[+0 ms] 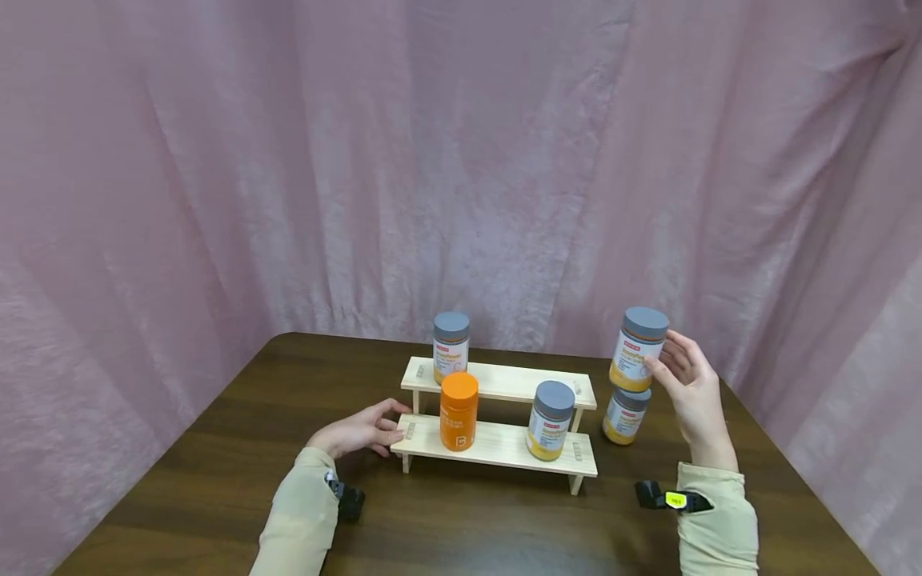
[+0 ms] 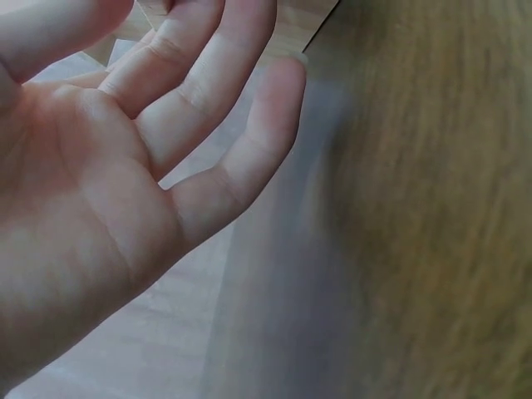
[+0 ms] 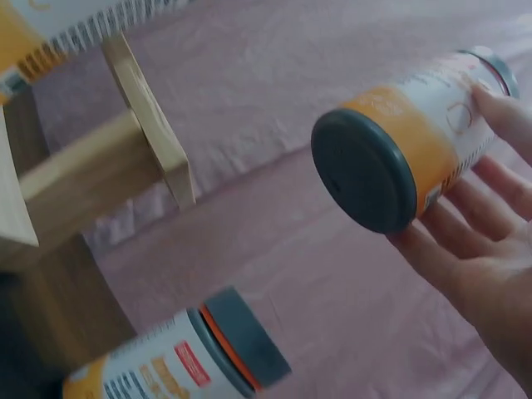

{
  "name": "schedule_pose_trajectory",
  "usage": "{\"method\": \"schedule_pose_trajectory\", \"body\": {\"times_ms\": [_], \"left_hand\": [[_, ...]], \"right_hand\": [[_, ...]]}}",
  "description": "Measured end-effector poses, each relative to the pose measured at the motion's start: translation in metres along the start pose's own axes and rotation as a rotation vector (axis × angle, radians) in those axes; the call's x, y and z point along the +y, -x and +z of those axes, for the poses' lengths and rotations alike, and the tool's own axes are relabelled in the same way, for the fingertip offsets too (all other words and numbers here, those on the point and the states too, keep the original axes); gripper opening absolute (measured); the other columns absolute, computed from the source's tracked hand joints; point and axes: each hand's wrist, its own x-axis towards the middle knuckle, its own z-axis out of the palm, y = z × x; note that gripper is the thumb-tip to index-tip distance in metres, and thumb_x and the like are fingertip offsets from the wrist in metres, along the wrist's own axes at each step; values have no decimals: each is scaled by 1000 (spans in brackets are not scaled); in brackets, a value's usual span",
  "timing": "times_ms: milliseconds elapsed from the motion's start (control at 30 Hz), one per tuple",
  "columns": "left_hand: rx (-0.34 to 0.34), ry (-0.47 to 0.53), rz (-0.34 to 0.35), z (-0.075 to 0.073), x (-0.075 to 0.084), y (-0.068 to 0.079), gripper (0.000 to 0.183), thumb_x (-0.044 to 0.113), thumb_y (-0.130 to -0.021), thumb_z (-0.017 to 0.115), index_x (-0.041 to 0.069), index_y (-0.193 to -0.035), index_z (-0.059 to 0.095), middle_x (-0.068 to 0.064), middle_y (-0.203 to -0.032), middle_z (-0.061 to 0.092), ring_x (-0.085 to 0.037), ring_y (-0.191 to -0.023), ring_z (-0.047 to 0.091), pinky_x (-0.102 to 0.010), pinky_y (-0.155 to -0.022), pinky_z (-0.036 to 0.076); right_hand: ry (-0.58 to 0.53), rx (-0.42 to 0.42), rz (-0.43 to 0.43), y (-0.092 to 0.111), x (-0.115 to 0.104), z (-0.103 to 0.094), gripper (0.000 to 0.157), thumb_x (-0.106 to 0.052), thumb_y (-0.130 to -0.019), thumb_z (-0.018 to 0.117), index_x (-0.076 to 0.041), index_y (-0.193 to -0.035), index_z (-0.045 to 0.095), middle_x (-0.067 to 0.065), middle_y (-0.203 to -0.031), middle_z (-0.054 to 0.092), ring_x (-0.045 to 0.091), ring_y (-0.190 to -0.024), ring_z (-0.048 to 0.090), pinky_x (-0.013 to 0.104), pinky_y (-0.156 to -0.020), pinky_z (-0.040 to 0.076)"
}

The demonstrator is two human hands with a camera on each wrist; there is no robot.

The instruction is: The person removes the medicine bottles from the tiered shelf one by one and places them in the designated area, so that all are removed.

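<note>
My right hand [image 1: 697,394] grips a grey-lidded jar [image 1: 635,357] with a white and yellow label, thumb on the near side and fingers behind. This jar is upright, raised above a similar jar [image 1: 623,419] on the table; in the right wrist view its dark base [image 3: 362,171] shows, clear of the lower jar's lid. My left hand [image 1: 360,432] holds the left end of a two-step wooden rack [image 1: 497,442] between thumb and fingers. On the lower step stand an orange jar [image 1: 458,412] and a grey-lidded jar [image 1: 551,424]; another grey-lidded jar [image 1: 450,352] stands on the upper step's left.
The rack stands on a dark brown wooden table [image 1: 461,520]. Pink curtains [image 1: 468,160] hang behind the table and along its sides. Dark wrist cameras are strapped over both pale sleeves [image 1: 295,520].
</note>
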Motion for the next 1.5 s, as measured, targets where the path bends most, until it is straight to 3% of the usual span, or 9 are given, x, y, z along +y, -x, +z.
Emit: {"method": "schedule_pose_trajectory", "body": {"times_ms": [467, 700, 933, 1267, 1500], "left_hand": [[-4, 24, -18, -1, -6, 2, 56, 24, -94, 63, 1, -138, 36, -20, -118, 63, -18, -93, 65, -38, -82, 55], [-23, 34, -5, -1, -8, -3, 57, 25, -94, 64, 1, -138, 36, -19, -117, 64, -17, -93, 65, -38, -81, 55], [-11, 33, -3, -4, -6, -4, 56, 25, -94, 63, 1, -137, 36, -22, -122, 61, -18, -95, 64, -38, -82, 55], [8, 29, 0, -5, -2, -4, 56, 24, -93, 64, 1, -137, 37, -23, -122, 60, -17, -91, 63, -33, -75, 53], [-1, 46, -7, -3, -4, -4, 59, 26, -93, 64, 1, -138, 37, -19, -119, 63, -17, -90, 63, -33, -74, 54]], "right_hand": [[-78, 113, 42, 15, 19, -36, 40, 6, -93, 56, -15, -127, 56, -13, -114, 65, -1, -106, 59, 9, -86, 47], [16, 237, 85, 16, 25, -49, 41, 4, -91, 60, -18, -126, 54, -15, -110, 63, -2, -102, 58, 6, -83, 45], [39, 331, 123, 12, 27, -57, 41, 5, -90, 61, -16, -125, 57, -17, -106, 64, -3, -100, 58, 6, -83, 44], [88, 381, 142, 11, 37, -69, 43, 2, -90, 63, -14, -129, 57, -20, -103, 63, -4, -99, 57, 8, -84, 41], [31, 402, 196, 17, 49, -77, 40, 7, -87, 64, -25, -111, 60, -20, -95, 65, -8, -90, 61, 5, -76, 45]]}}
